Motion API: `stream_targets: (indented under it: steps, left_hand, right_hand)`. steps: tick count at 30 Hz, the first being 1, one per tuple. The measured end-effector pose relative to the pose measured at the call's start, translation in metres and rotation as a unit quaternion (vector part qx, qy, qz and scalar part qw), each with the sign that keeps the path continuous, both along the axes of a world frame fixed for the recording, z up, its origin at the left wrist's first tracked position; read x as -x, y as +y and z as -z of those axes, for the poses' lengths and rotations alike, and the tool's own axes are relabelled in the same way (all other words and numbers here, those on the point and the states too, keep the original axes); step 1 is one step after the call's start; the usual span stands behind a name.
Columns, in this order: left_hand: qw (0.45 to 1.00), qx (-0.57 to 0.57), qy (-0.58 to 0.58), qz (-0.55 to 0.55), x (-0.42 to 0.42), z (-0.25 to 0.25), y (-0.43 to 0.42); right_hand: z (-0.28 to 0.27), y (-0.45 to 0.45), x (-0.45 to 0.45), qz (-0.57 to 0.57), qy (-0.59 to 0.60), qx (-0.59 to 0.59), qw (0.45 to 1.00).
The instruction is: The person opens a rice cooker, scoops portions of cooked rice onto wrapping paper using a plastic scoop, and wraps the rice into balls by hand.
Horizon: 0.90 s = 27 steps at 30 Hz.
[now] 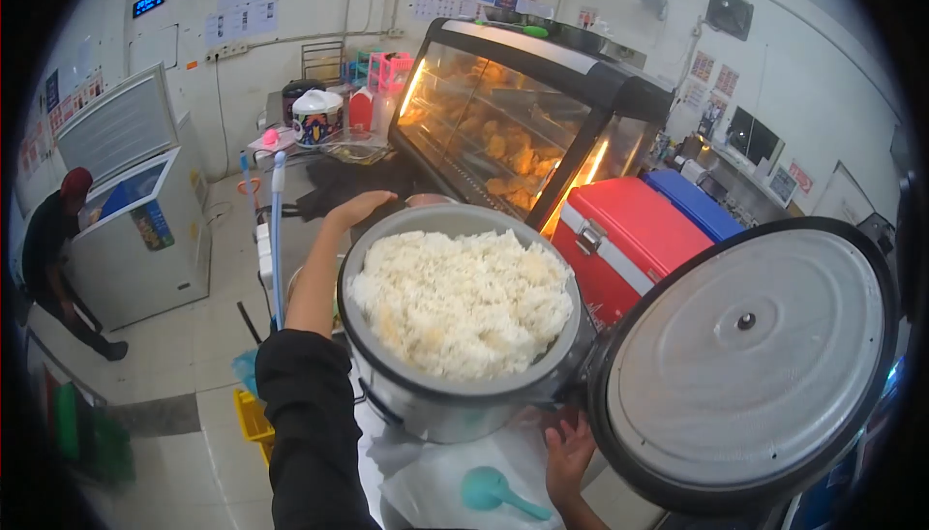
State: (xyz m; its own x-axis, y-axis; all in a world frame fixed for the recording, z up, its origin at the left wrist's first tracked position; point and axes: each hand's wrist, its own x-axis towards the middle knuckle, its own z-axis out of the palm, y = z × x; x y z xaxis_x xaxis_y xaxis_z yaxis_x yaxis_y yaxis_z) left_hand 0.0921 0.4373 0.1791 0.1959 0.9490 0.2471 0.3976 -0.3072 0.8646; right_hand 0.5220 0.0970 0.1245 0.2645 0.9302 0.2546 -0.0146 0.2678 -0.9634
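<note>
A large rice cooker (455, 419) full of cooked white rice (460, 302) stands in front of me. Its round metal lid (745, 365) is swung open to the right. My left hand (363, 209) reaches past the cooker's far left rim, fingers stretched out; I cannot tell whether it touches the cooker. Low by the lid hinge, my right hand (569, 451) is held with its fingers apart, close to the cooker's right side. A teal rice scoop (498, 491) lies on white plastic (426, 482) below the cooker.
Behind the cooker stands a lit glass warming cabinet (503, 123) with fried food. A red cooler box (629, 240) and a blue one (692, 201) are at right. Far left, a person (53, 249) leans into an open chest freezer (145, 249). Yellow baskets (254, 419) sit low left.
</note>
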Motion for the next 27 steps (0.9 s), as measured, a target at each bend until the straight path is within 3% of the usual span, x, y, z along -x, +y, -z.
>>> stream_targets:
  steps: [1,3,6,8,10,13,15,19,21,22,24,27]
  left_hand:
    - [1.0,-0.005,-0.001,0.003,0.0,0.001,0.003]
    - [0.993,0.105,0.018,-0.056,0.001,0.011,0.007]
    - [0.992,0.055,0.116,-0.008,0.014,0.021,0.015]
    - [0.991,0.056,0.115,-0.036,0.015,0.029,0.016]
    - [0.99,0.045,0.115,-0.066,0.02,0.032,0.021]
    - [0.995,0.061,0.078,-0.033,0.02,0.031,0.018]
    - [0.992,0.074,0.07,-0.069,0.017,0.026,0.004]
    - [0.99,0.067,0.078,-0.092,0.027,0.031,-0.012]
    - [0.99,0.04,0.104,-0.092,0.035,0.032,-0.028]
    - [0.987,0.042,0.112,-0.109,0.032,0.026,-0.043]
    - [0.983,0.061,0.1,-0.141,0.023,0.017,-0.075]
    - [0.975,0.075,0.06,-0.2,0.016,0.007,-0.124]
  right_hand:
    - [0.003,0.005,-0.001,-0.013,-0.033,0.005,0.999]
    - [-0.002,0.007,0.004,-0.036,-0.133,-0.015,0.99]
    - [0.039,0.024,0.012,0.04,-0.052,-0.075,0.995]
    - [0.05,0.028,0.011,0.054,-0.062,-0.029,0.996]
    - [0.04,0.034,0.01,0.067,-0.072,0.005,0.995]
    - [0.005,0.035,0.002,0.054,-0.187,0.073,0.978]
    - [-0.01,0.033,-0.007,0.046,-0.264,0.12,0.956]
    - [-0.012,0.048,-0.029,-0.006,-0.264,0.043,0.964]
    - [-0.02,0.053,-0.042,-0.072,-0.345,0.195,0.915]
    - [-0.018,0.055,-0.045,-0.084,-0.349,0.203,0.911]
    - [-0.008,0.066,-0.048,-0.011,-0.314,0.052,0.948]
    - [-0.009,0.085,-0.063,-0.069,-0.273,0.022,0.959]
